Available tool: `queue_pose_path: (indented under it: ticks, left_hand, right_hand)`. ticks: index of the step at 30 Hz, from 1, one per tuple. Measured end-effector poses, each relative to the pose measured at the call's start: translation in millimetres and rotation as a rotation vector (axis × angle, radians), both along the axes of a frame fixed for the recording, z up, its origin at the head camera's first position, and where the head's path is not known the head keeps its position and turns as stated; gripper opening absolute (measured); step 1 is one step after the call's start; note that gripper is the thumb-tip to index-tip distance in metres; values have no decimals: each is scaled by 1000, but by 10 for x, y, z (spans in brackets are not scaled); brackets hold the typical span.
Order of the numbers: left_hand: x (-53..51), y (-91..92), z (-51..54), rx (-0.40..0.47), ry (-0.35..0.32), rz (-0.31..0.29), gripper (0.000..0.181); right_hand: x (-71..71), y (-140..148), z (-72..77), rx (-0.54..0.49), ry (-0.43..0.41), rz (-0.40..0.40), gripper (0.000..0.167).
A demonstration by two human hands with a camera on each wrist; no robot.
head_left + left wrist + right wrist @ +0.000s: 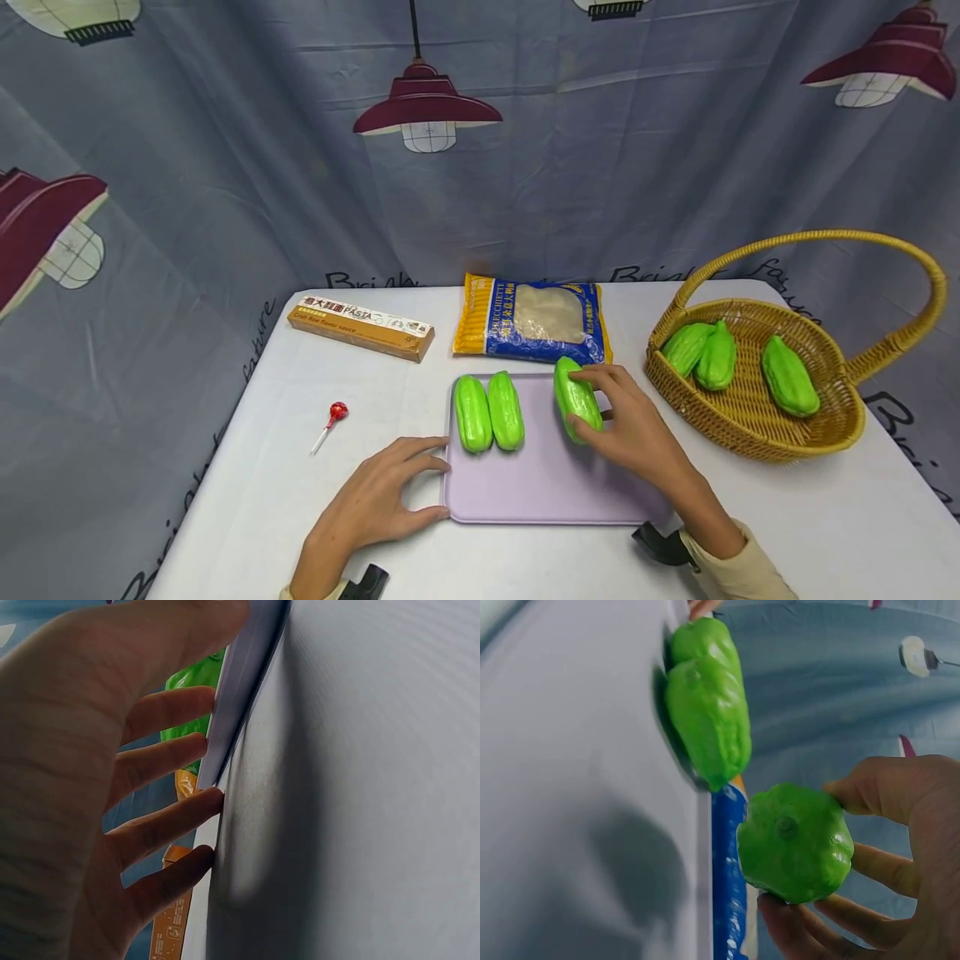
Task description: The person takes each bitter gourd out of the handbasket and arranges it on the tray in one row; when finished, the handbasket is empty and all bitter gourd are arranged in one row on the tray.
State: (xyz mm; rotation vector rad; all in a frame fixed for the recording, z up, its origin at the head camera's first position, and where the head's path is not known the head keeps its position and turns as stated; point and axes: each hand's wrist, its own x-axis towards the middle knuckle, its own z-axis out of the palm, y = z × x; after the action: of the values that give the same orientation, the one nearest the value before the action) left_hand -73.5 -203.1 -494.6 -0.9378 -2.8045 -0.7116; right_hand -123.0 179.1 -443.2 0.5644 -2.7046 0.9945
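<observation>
A lilac tray [555,492] lies on the white table with two bright green, ridged gourd-like vegetables [473,414] side by side on its left part. Above the tray's right half, my right hand [633,425] holds a third green gourd-like vegetable [577,400] between thumb and fingers. In the right wrist view that vegetable [795,844] hangs clear of the tray, end towards the camera. My left hand [386,492] is at the tray's left edge, fingers spread, fingertips touching or very near the rim. The left wrist view shows the spread fingers [165,761] beside the tray wall [244,682].
A wicker basket [780,450] with a tall handle stands at the right, holding three more green vegetables [789,377]. Behind the tray lies a blue and yellow pasta bag [536,319]. A brown pasta box [360,327] and a red lollipop [338,411] are at the left.
</observation>
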Motion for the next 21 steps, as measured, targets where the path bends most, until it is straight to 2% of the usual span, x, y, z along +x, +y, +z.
queue_pose_path:
  ticks: [12, 21]
  left_hand:
    - [3, 10, -9, 2, 3, 9, 45]
    - [2, 8, -1, 1, 1, 10, 45]
  right_hand:
    - [-67, -269, -92, 18, -59, 42, 58]
    - [-118, -367, -169, 54, -69, 47, 56]
